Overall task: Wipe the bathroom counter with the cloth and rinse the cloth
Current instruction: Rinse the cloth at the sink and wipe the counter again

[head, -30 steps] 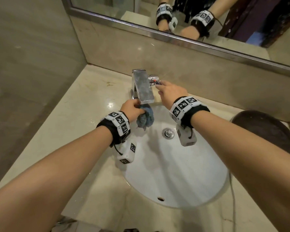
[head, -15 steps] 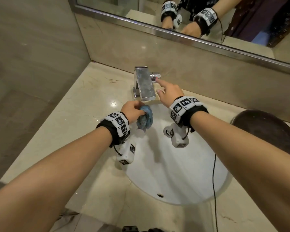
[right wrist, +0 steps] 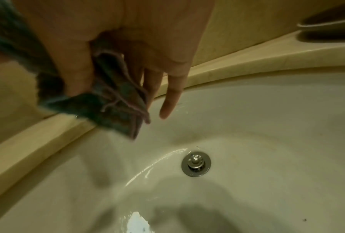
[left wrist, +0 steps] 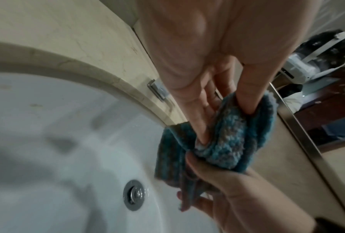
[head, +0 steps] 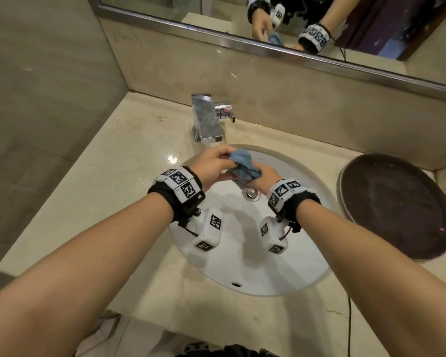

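A bunched blue knitted cloth point(head: 242, 167) hangs over the back of the white sink basin point(head: 242, 266), in front of and below the chrome faucet point(head: 207, 119). My left hand point(head: 224, 162) pinches its upper part between thumb and fingers point(left wrist: 247, 100). My right hand point(head: 264, 177) grips its lower part from the right, thumb on one side and fingers on the other point(right wrist: 112, 88), with the little finger point(right wrist: 171, 100) sticking out. The cloth point(right wrist: 112, 110) is above and behind the drain point(right wrist: 195, 164). A wet streak shines on the basin beside the drain.
Beige marble counter point(head: 129, 171) surrounds the basin. A dark round tray point(head: 394, 204) lies on the counter at the right. The faucet handle point(head: 225, 110) points right. A mirror point(head: 268, 21) runs along the back wall, and a tiled wall closes the left side.
My right hand left the faucet handle and came down onto the cloth. Both hands now hold it, lower and nearer to me than the spout.
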`<state>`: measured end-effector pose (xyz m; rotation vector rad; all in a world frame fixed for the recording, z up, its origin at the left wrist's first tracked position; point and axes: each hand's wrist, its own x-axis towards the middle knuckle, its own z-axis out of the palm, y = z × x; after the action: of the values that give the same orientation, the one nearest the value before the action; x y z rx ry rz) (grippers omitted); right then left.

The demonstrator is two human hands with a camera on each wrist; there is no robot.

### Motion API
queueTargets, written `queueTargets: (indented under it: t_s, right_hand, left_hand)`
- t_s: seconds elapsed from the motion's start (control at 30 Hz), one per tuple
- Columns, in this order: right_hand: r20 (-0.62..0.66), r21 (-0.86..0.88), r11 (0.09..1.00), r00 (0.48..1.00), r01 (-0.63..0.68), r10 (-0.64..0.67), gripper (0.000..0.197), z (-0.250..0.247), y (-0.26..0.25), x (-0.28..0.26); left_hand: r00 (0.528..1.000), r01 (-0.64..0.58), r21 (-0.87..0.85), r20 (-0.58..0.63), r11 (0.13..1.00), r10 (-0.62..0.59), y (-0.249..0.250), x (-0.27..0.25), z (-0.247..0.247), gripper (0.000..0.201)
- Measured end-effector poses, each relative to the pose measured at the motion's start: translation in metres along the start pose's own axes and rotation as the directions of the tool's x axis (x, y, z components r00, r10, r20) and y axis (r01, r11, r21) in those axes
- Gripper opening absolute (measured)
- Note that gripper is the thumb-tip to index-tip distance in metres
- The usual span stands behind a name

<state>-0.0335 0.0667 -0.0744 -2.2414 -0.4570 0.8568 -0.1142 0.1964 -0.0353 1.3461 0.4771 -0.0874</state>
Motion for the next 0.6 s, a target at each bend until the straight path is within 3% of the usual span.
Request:
queueTargets:
  t_s: [0.07, 0.13, 0.2, 0.27, 0.43, 0.53, 0.6]
  right_hand:
    - [-0.050, 0.077, 0.997, 0.998, -0.020, 0.024, 0.024, -0.010, 0.002, -0.002]
    - [-0.068, 0.201, 0.979, 0.997, -0.015, 0.029, 0.022, -0.023, 0.001, -0.005]
    - [-0.076, 0.298, 0.955, 0.997, -0.002, 0.026, 0.032, -0.032, 0.000, -0.005]
    - [-0.093, 0.313, 0.950, 0.996, 0.017, 0.012, 0.034, -0.037, -0.004, -0.008]
    - [-0.005, 0.300, 0.953, 0.999, 0.042, -0.042, 0.039, -0.041, -0.016, -0.024]
    - [-0.002, 0.352, 0.935, 0.999, 0.041, -0.043, 0.036, -0.041, -0.014, -0.027]
    - [0.054, 0.370, 0.928, 0.996, 0.040, -0.064, 0.043, -0.045, -0.013, -0.032]
  left_hand:
    - [0.999, 0.022, -0.001, -0.023, 1.000, -0.022, -0.005, -0.001, 0.002, 0.022]
    - [0.996, 0.055, 0.124, -0.073, 0.991, -0.047, -0.012, -0.002, 0.000, 0.022]
    - [0.995, 0.091, 0.284, -0.060, 0.955, -0.077, -0.019, -0.003, -0.002, 0.047]
    - [0.997, 0.082, 0.326, -0.017, 0.942, -0.080, -0.021, -0.003, 0.004, 0.073]
    - [0.999, 0.017, 0.180, 0.039, 0.983, -0.024, -0.020, 0.005, 0.038, 0.070]
    - [0.997, 0.060, 0.071, 0.037, 0.996, -0.063, -0.025, 0.011, 0.048, 0.072]
    - [0.996, 0.083, 0.017, 0.037, 0.996, -0.083, -0.025, 0.014, 0.047, 0.063]
